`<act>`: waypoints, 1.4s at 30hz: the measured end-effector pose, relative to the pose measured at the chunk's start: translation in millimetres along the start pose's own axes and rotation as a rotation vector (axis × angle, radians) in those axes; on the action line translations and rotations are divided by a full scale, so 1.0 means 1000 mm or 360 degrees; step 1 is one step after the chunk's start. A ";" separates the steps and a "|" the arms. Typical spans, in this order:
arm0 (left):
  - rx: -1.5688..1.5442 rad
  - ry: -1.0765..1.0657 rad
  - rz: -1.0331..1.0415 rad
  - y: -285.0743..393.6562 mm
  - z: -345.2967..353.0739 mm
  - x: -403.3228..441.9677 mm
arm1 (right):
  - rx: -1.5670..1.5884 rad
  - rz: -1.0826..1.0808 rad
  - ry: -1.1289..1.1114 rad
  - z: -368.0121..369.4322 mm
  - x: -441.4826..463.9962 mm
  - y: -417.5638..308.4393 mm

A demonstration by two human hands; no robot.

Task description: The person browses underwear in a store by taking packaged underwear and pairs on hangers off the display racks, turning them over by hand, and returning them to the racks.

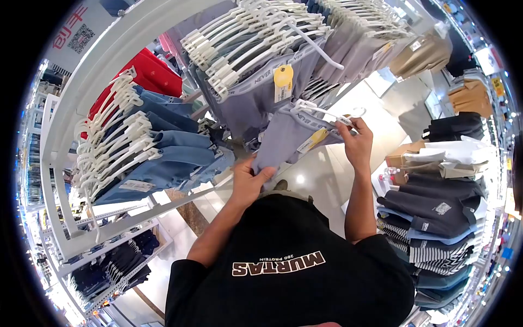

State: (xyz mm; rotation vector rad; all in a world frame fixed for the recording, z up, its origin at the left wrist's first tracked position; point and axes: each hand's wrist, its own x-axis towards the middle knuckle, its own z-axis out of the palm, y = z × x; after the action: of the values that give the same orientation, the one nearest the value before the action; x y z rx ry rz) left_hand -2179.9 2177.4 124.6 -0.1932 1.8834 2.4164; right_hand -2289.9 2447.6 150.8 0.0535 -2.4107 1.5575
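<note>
A grey-purple garment [280, 133] with a printed waistband and a yellow tag [312, 140] is stretched between my hands on a white hanger [327, 113]. My right hand [357, 136] is closed on the hanger's right end, beside its hook. My left hand [250, 180] pinches the lower left edge of the garment. Just beyond, similar grey garments [261, 82] hang on a rack from many white hangers [261, 41], the front one bearing a round yellow tag [283, 76].
Blue jeans garments [174, 150] hang at the left inside a white rack frame [54, 163], with red clothing [144, 76] behind. Dark and striped clothes [436, 207] hang at the right. More grey and tan garments [422, 54] are at the upper right.
</note>
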 end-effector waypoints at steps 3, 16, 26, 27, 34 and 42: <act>0.0081 -0.0208 0.0090 0.002 -0.003 0.001 | -0.0083 -0.0070 0.0097 0.009 -0.005 -0.006; 0.0395 -0.1103 -0.0139 -0.042 -0.020 0.003 | 0.1550 0.0442 0.0536 0.070 -0.030 -0.031; 0.0012 -0.0341 -0.0384 -0.134 -0.023 0.070 | 0.2268 0.0789 0.0381 0.076 -0.038 -0.046; -0.0206 -0.0429 -0.0501 -0.120 -0.021 0.064 | 0.2257 0.0802 0.0429 0.074 -0.039 -0.046; -0.0600 -0.0343 -0.0682 -0.069 -0.028 0.042 | 0.2348 0.0773 0.0514 0.051 -0.041 -0.011; -0.0235 -0.0364 -0.0391 -0.069 -0.035 0.041 | 0.2247 0.0821 0.0475 0.060 -0.021 -0.007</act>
State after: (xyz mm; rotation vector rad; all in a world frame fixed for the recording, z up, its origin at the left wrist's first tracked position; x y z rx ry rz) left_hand -2209.2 2160.1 44.0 -0.1396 1.4938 2.2998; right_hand -2281.0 2387.9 129.1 -0.5024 -0.7276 2.8630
